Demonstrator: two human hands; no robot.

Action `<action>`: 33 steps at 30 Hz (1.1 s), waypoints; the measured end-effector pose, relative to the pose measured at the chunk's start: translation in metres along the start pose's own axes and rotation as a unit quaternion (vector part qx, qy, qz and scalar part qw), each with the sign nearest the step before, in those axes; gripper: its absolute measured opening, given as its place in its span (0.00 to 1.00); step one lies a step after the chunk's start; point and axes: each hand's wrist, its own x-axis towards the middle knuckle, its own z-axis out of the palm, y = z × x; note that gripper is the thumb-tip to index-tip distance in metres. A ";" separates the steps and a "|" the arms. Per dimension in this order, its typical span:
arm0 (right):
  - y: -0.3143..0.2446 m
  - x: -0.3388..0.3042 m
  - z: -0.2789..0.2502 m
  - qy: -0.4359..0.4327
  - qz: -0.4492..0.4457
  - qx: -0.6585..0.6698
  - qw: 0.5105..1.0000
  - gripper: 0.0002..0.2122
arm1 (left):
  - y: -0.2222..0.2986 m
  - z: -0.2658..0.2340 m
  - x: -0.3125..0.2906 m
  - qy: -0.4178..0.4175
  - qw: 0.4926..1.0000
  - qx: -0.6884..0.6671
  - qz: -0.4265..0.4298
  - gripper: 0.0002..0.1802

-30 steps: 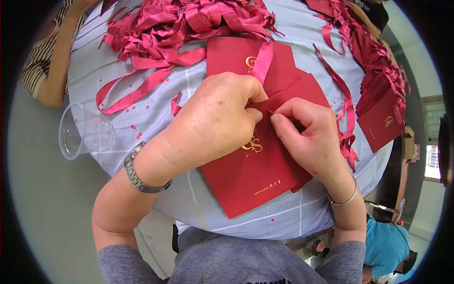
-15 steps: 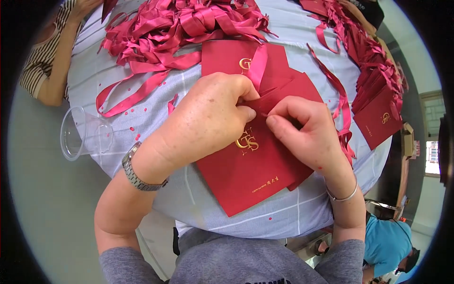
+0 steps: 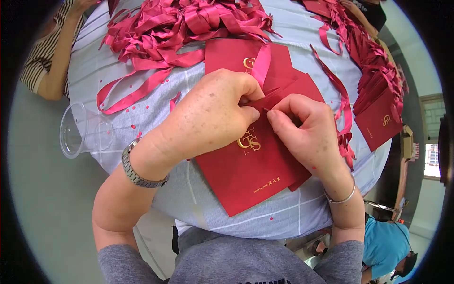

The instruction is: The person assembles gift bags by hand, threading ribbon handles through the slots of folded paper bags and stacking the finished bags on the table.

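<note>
Under both hands lies a flat red paper bag (image 3: 241, 182) with gold lettering, tilted on top of other red bags (image 3: 224, 54). My left hand (image 3: 215, 111) is closed at its top edge, thumb on the front face and the fingers curled behind. A pink satin ribbon (image 3: 261, 66) rises from just behind those fingers. Close to its right, my right hand (image 3: 307, 125) pinches thumb and forefinger together over the bag's upper part. A tiny dark red tip shows at that pinch, too small to name.
A heap of pink ribbons (image 3: 184, 28) lies at the far side. A clear plastic cup (image 3: 73, 130) rests on its side at the left edge. Ribboned red bags (image 3: 378, 116) pile up at right. Red paper dots dot the white cloth (image 3: 184, 208). Other people's arms (image 3: 59, 66) are across the table.
Both hands keep nearly the same grip. The right fingertips have shifted slightly up, and the small red tip at them shows more plainly. The view has moved a little.
</note>
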 end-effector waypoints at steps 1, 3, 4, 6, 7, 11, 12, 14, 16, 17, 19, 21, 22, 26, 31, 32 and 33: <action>0.000 0.000 0.001 0.001 0.001 0.001 1.000 0.05 | -0.001 0.002 -0.001 -0.001 1.000 0.001 0.000 0.10; -0.002 0.001 0.001 -0.006 0.003 -0.036 0.999 0.05 | -0.001 0.008 -0.004 0.034 0.997 0.045 0.045 0.10; -0.003 0.001 0.002 -0.005 0.004 -0.034 0.999 0.05 | -0.001 0.011 -0.006 0.032 0.997 0.046 0.044 0.10; -0.005 -0.001 0.001 0.001 -0.036 -0.092 0.995 0.04 | -0.001 0.016 -0.008 0.074 0.983 0.123 0.113 0.09; -0.006 -0.003 0.001 0.003 -0.034 -0.092 0.995 0.04 | 0.000 0.018 -0.009 0.072 0.983 0.123 0.114 0.09; -0.018 -0.010 0.001 0.015 -0.101 -0.232 0.967 0.05 | 0.005 0.022 -0.014 0.094 0.954 0.200 0.202 0.07; -0.015 -0.008 0.000 0.002 -0.069 -0.183 0.981 0.05 | 0.006 0.021 -0.015 0.080 0.958 0.196 0.196 0.07; -0.007 -0.005 -0.002 -0.008 -0.029 -0.055 0.998 0.04 | 0.007 0.018 -0.015 0.066 0.960 0.191 0.194 0.08; -0.008 -0.005 -0.004 -0.003 -0.043 -0.075 0.996 0.04 | 0.009 0.013 -0.011 0.042 0.982 0.115 0.146 0.11; -0.008 -0.006 -0.004 -0.001 -0.055 -0.094 0.994 0.04 | 0.010 0.010 -0.010 0.044 0.981 0.116 0.150 0.11; -0.008 -0.009 -0.002 0.018 -0.087 -0.180 0.980 0.05 | 0.011 0.006 -0.011 0.018 0.989 0.102 0.102 0.12; -0.013 -0.009 -0.006 0.032 -0.089 -0.217 0.971 0.10 | 0.016 0.002 -0.012 0.014 0.994 0.071 0.084 0.12; -0.012 -0.009 -0.006 0.035 -0.091 -0.218 0.971 0.10 | 0.018 0.000 -0.012 0.008 0.997 0.038 0.065 0.11; -0.004 -0.008 -0.004 0.057 -0.191 -0.154 0.968 0.16 | 0.020 -0.004 -0.012 -0.011 0.996 0.063 0.054 0.12; -0.006 -0.012 -0.008 0.020 -0.202 -0.119 0.972 0.16 | 0.018 -0.013 -0.009 -0.100 0.992 -0.045 -0.066 0.12; -0.006 -0.013 -0.007 0.012 -0.179 -0.099 0.979 0.15 | 0.015 -0.012 -0.006 -0.097 0.992 -0.043 -0.064 0.12; -0.006 -0.014 -0.006 0.003 -0.156 -0.079 0.985 0.14 | 0.011 -0.011 -0.004 -0.100 0.989 -0.074 -0.074 0.12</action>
